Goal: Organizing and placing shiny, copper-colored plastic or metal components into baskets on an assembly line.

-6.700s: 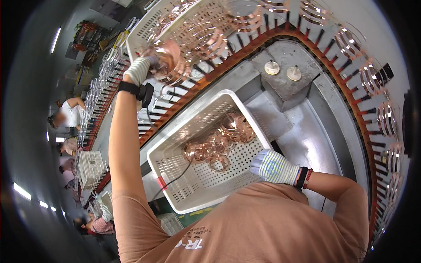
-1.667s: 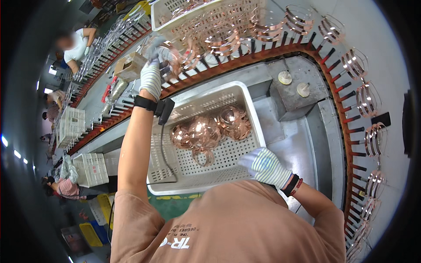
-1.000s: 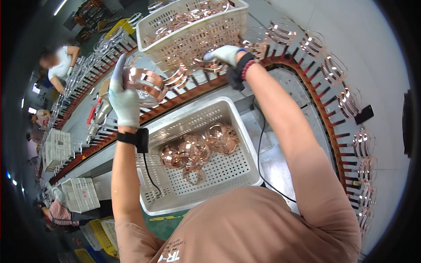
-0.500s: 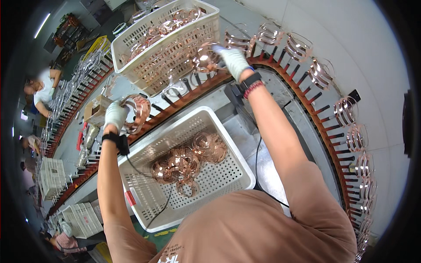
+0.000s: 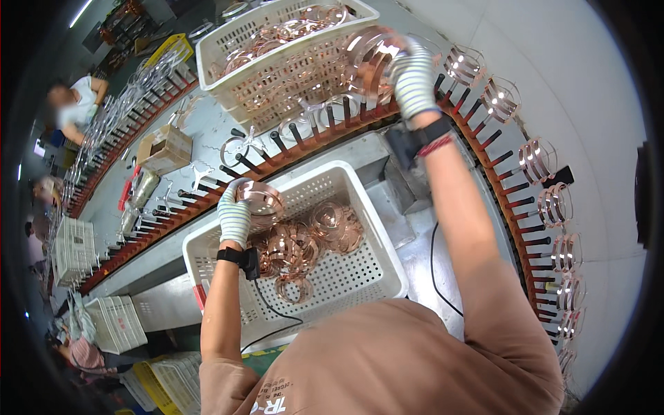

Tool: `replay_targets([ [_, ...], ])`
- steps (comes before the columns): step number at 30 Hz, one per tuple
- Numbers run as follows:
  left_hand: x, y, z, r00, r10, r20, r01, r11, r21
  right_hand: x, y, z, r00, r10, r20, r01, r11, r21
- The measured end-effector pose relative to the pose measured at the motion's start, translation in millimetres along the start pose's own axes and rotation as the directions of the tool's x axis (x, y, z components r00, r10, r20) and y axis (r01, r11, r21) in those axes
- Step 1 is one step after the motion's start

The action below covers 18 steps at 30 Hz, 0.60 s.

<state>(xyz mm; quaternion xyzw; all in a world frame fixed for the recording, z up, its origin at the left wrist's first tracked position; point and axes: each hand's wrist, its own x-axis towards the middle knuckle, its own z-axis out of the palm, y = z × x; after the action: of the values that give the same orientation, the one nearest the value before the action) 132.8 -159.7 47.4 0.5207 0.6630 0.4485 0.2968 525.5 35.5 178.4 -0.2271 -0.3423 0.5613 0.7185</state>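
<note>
My left hand (image 5: pixel 234 214), in a striped glove, is closed on a small stack of shiny copper rings (image 5: pixel 264 205). It holds them over the far left part of the lower white crate (image 5: pixel 377 259), where more copper rings (image 5: pixel 294 249) lie heaped. Farther right, my right hand (image 5: pixel 416 83), gloved alike, is closed on another group of copper rings (image 5: pixel 370 62), blurred by motion. Those rings are above the conveyor's posts, beside the upper white crate (image 5: pixel 277 86). My right fingertips are partly smeared.
A curved conveyor (image 5: pixel 325 135) with black-tipped posts runs around me; ring sets (image 5: pixel 536 160) hang along its right side. Behind it stand the upper crate, full of rings, and a cardboard box (image 5: pixel 164 149). A cable (image 5: pixel 280 315) trails from my left wrist. A person (image 5: pixel 79 107) works far left.
My left hand has carried its rings from the conveyor's edge toward me, over the lower crate. My right hand has moved to the right along the conveyor with rings. The view has shifted somewhat.
</note>
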Motion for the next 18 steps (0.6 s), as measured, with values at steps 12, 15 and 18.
replay_targets([
  [12,18,-64,-33,0.981,-0.191,0.014,0.108,0.610,0.785,-16,74,41,0.965,0.205,0.165,0.230,-0.353,-0.907],
  [15,20,-49,-27,0.983,-0.182,-0.018,0.135,0.654,0.745,-57,27,16,0.870,-0.190,0.454,0.461,-0.012,-0.888],
  [18,34,-29,1,0.995,-0.098,0.016,0.056,0.685,0.727,4,-1,-87,0.923,-0.349,0.160,0.286,0.347,-0.893],
])
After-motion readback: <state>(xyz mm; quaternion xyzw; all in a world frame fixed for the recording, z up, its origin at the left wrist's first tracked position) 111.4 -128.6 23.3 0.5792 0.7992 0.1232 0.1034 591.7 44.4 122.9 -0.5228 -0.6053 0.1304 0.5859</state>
